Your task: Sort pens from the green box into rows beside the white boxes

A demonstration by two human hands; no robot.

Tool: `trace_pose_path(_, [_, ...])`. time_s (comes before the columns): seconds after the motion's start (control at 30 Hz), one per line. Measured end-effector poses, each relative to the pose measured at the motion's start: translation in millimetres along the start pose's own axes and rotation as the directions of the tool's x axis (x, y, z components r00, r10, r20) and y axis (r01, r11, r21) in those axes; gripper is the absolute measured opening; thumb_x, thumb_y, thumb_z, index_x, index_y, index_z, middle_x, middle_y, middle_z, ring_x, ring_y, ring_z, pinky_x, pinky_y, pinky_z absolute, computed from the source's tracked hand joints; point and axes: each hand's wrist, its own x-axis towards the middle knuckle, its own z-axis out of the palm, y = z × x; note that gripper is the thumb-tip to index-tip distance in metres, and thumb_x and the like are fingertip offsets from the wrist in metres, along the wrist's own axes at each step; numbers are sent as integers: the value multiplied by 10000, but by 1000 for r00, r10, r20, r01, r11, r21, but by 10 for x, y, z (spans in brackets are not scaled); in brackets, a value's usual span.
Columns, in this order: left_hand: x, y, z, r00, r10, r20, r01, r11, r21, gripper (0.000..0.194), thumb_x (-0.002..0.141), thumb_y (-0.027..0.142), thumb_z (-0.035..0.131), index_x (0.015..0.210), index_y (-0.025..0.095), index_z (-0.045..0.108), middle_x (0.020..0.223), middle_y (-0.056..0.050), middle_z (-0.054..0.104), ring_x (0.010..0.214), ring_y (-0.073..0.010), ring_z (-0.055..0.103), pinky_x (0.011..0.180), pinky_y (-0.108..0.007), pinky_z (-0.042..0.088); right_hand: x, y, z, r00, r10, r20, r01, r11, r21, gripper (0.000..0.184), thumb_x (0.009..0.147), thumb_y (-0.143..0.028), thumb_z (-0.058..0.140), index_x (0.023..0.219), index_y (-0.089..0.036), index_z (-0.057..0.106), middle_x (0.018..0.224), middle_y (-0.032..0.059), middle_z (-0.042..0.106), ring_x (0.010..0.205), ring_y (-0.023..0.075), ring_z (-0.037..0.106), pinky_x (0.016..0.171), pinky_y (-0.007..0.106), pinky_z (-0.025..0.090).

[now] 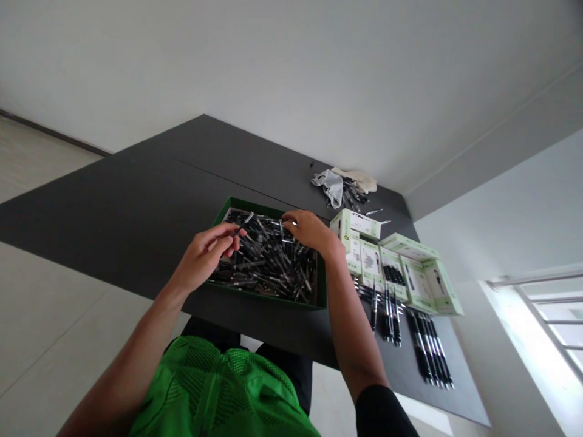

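Observation:
A green-rimmed box [273, 298] full of loose black and clear pens [268, 261] stands on the table in front of me. Over its left side, my left hand [214, 246] pinches one pen [243, 224] between thumb and fingers, its tip pointing up to the right. My right hand [306, 227] reaches over the far right part of the box. Its fingers are closed on a dark pen [285, 221] among the others, mostly hidden by the fingers.
Light green and white pen cartons [364, 224] stand right of the box, one with pens inside. Bundles of pens [430, 349] lie in rows on the dark table [136, 188]. Gloves or cloths [330, 185] lie by more pens near the wall.

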Motion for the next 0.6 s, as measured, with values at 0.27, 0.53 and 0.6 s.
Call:
trace_pose_path(0.27, [-4,-45,-14,1000,18,-24,-18,1000,4,260,1008,330,591,1118,161,755,837,-30,657,713,-148,570,679,-278,486,38,-66,183,984,-40,171,36,999,23,349,994,-104,606,1314,-134,742,1355,161,758,1276,265,702,1088,343,506])
trace_pose_path(0.53, [-5,-52,-17,999,33,-38,-35,999,-28,240,1010,306,597,1119,164,756,835,-17,649,710,-136,557,681,-271,472,1,85,-12,853,-290,434,42,867,496,339,963,-58,491,1114,-156,778,1089,69,829,982,180,765,755,264,573])
trace_pose_path(0.6, [-4,-58,-19,998,45,-42,-47,998,-43,234,1009,303,600,1119,164,752,827,-14,643,711,-136,553,681,-272,468,-33,151,-92,919,-251,303,88,881,465,293,1011,-132,514,1151,-164,770,1144,67,818,988,171,752,821,281,571])
